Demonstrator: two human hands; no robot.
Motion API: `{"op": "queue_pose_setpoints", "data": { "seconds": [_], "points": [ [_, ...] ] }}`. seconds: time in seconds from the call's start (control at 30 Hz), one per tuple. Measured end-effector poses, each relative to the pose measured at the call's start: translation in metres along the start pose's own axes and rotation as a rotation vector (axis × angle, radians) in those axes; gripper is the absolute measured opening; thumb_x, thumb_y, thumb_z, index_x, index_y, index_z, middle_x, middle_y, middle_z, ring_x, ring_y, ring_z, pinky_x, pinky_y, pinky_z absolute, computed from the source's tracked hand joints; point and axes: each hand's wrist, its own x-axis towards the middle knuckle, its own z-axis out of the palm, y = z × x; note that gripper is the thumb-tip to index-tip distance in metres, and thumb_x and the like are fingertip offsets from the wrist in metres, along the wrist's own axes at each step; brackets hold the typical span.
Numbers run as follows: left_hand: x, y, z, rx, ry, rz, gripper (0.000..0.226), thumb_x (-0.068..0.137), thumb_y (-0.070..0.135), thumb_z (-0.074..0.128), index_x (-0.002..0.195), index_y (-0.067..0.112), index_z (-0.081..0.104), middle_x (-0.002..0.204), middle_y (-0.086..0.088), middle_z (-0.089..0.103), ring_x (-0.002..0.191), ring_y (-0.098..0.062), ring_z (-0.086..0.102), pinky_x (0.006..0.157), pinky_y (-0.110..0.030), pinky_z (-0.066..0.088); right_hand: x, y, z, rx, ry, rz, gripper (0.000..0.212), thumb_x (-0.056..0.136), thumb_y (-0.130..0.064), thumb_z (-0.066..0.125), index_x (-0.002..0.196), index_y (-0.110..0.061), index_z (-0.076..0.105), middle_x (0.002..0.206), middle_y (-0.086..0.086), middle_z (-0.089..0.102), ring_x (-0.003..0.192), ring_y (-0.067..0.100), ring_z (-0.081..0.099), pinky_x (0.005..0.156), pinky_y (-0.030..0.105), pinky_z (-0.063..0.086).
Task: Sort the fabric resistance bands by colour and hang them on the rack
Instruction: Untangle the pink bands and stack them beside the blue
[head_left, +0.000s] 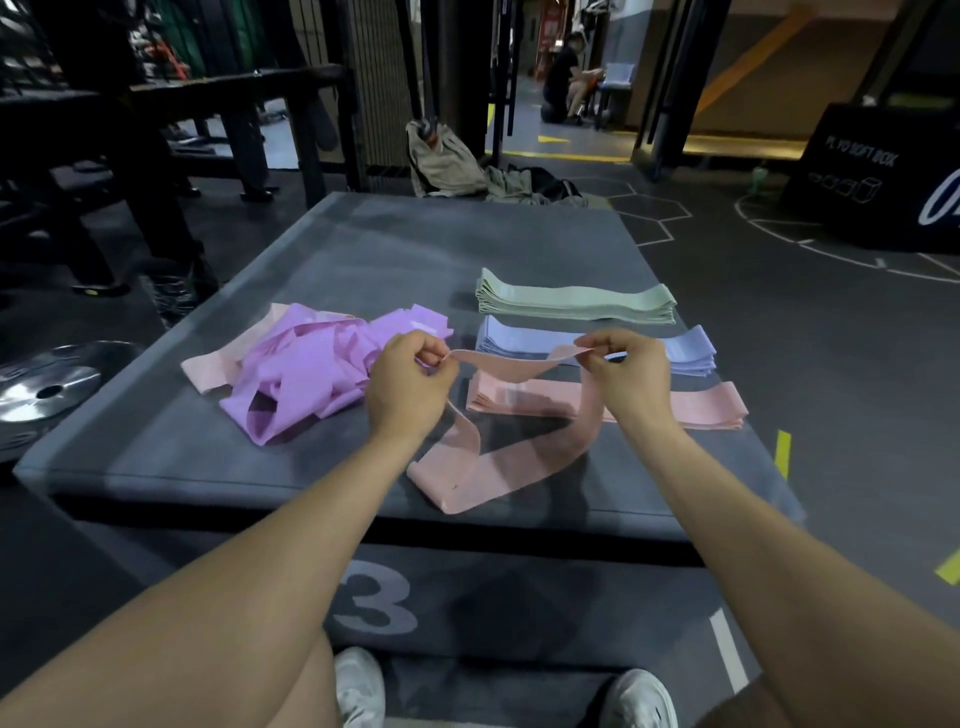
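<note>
Dim gym flooring with painted lines surrounds a grey padded plyo box (363, 249) marked 3, which serves as the counter for the sorting. On its far right lie 3 flat stacks: green bands (574, 301) farthest, blue bands (519, 340) next, pink bands (685, 408) nearest. To the left sits an unsorted heap of purple bands (306, 374) with a pink one or 2 poking out beneath. The left hand (408, 382) and right hand (623, 371) each pinch the upper edge of 1 loose pink band (467, 462), thumb against curled fingers in a narrow grip, so its top span stretches between them just above the pink stack while the lower loop trails onto the counter near the front edge. To do this step well, I judge the band should be pulled taut to remove the twist visible in the hanging loop, flattened, then laid squarely on the pink stack with ends aligned. No rack for hanging can be identified with confidence.
</note>
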Motion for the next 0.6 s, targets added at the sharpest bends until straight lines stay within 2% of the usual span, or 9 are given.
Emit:
{"op": "queue_pose_setpoints", "data": {
  "seconds": [0.13,0.17,0.23,0.27,0.33,0.43,0.5,0.53,0.6],
  "points": [
    [-0.013,0.010,0.007,0.009,-0.158,0.091,0.020,0.066,0.020,0.064,0.063,0.032,0.048,0.080,0.004,0.053,0.065,-0.001,0.048,0.068,-0.024,0.040,-0.001,-0.002,-0.007,0.089,-0.054,0.035,0.034,0.080,0.009,0.051,0.086,-0.018,0.072,0.078,-0.003,0.066,0.064,0.005,0.058,0.062,0.012,0.045],
    [-0.017,0.014,0.008,0.005,-0.204,0.120,0.011,0.061,0.029,0.060,0.065,0.032,0.050,0.081,0.007,0.051,0.068,0.000,0.049,0.070,-0.024,0.041,-0.002,-0.003,-0.008,0.116,-0.069,0.028,0.038,0.080,0.011,0.048,0.083,-0.020,0.071,0.082,0.000,0.068,0.064,0.004,0.059,0.065,0.013,0.048],
    [-0.020,0.017,0.012,-0.048,-0.264,0.160,0.018,0.057,0.043,0.052,0.072,0.033,0.055,0.084,0.008,0.051,0.075,0.002,0.051,0.076,-0.018,0.042,-0.004,-0.002,-0.010,0.135,-0.096,0.002,0.043,0.080,0.012,0.047,0.079,-0.023,0.070,0.087,0.007,0.070,0.069,0.011,0.058,0.074,0.026,0.049],
    [-0.022,0.020,0.014,-0.091,-0.285,0.160,0.019,0.063,0.043,0.054,0.076,0.030,0.057,0.086,0.008,0.053,0.077,0.004,0.051,0.076,-0.011,0.040,-0.005,-0.002,-0.011,0.138,-0.119,-0.013,0.044,0.080,0.013,0.048,0.077,-0.025,0.070,0.086,0.008,0.069,0.069,0.011,0.056,0.072,0.028,0.048],
    [-0.024,0.027,0.019,-0.113,-0.298,0.143,0.010,0.083,0.031,0.059,0.084,0.021,0.060,0.091,0.003,0.055,0.078,0.003,0.050,0.070,-0.001,0.034,-0.010,-0.005,-0.012,0.135,-0.175,-0.074,0.043,0.078,0.014,0.050,0.079,-0.023,0.071,0.083,0.003,0.065,0.063,0.000,0.053,0.068,0.018,0.043],
    [-0.026,0.029,0.028,-0.066,-0.358,0.105,0.022,0.096,0.028,0.047,0.090,0.010,0.058,0.090,-0.005,0.058,0.077,-0.010,0.049,0.063,-0.007,0.036,-0.017,-0.012,-0.011,0.099,-0.247,-0.178,0.042,0.072,0.019,0.050,0.082,-0.017,0.069,0.088,0.001,0.061,0.062,-0.007,0.052,0.068,0.009,0.042],
    [-0.026,0.029,0.032,-0.074,-0.437,0.050,0.032,0.098,0.030,0.044,0.088,0.004,0.059,0.082,-0.007,0.058,0.076,-0.015,0.049,0.071,-0.027,0.042,-0.019,-0.013,-0.010,0.107,-0.274,-0.196,0.039,0.072,0.020,0.051,0.081,-0.015,0.066,0.089,0.004,0.061,0.062,-0.007,0.053,0.068,0.008,0.044],
    [-0.025,0.030,0.033,-0.110,-0.464,0.038,0.029,0.098,0.027,0.045,0.085,0.005,0.059,0.078,-0.005,0.057,0.075,-0.016,0.049,0.072,-0.032,0.041,-0.019,-0.012,-0.011,0.111,-0.286,-0.190,0.037,0.072,0.019,0.052,0.081,-0.014,0.065,0.089,0.005,0.061,0.062,-0.007,0.054,0.067,0.008,0.044],
    [-0.024,0.032,0.034,-0.209,-0.471,0.031,0.017,0.096,0.017,0.048,0.084,0.011,0.058,0.078,-0.003,0.056,0.075,-0.014,0.047,0.071,-0.029,0.040,-0.020,-0.011,-0.014,0.119,-0.340,-0.165,0.034,0.073,0.020,0.053,0.084,-0.010,0.064,0.089,0.004,0.061,0.064,-0.007,0.056,0.066,0.008,0.045]
  ]
}}
